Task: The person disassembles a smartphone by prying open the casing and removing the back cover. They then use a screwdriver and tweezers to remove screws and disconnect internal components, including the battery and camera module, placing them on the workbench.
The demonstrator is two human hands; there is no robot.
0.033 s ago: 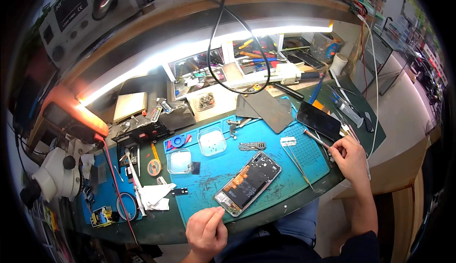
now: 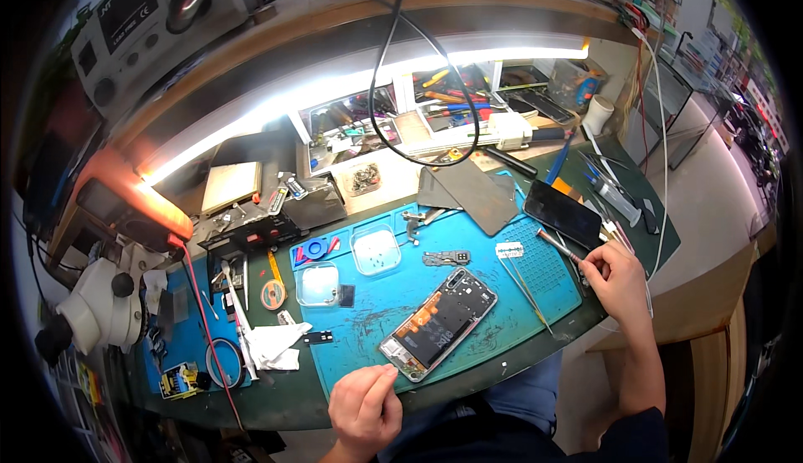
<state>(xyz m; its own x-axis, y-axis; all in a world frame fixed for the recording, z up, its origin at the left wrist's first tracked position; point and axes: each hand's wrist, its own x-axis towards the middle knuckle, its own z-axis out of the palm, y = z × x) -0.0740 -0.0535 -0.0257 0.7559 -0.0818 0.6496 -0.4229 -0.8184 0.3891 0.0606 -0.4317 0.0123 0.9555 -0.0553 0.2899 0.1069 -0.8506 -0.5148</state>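
An opened phone (image 2: 439, 325), its back cover off and its battery and orange flex showing, lies slanted on the blue work mat (image 2: 351, 350). My left hand (image 2: 365, 406) is closed, thumb and forefinger together beside the phone's lower left corner; whatever they may pinch is too small to make out. At the mat's right edge, my right hand (image 2: 617, 279) has its fingers closed at the near end of a slim screwdriver (image 2: 559, 245). Above that hand rests a black phone screen (image 2: 562, 214). Tweezers (image 2: 527, 294) and a razor blade (image 2: 508, 250) lie between the phone and my right hand.
Behind the phone are a small board cover (image 2: 447, 257) and a clear tray of screws (image 2: 375, 250). White tissue (image 2: 274, 347) sits left of the mat. A black cable loop (image 2: 373, 103) hangs overhead. An orange multimeter (image 2: 125, 204) stands far left, and a syringe (image 2: 617, 202) lies right.
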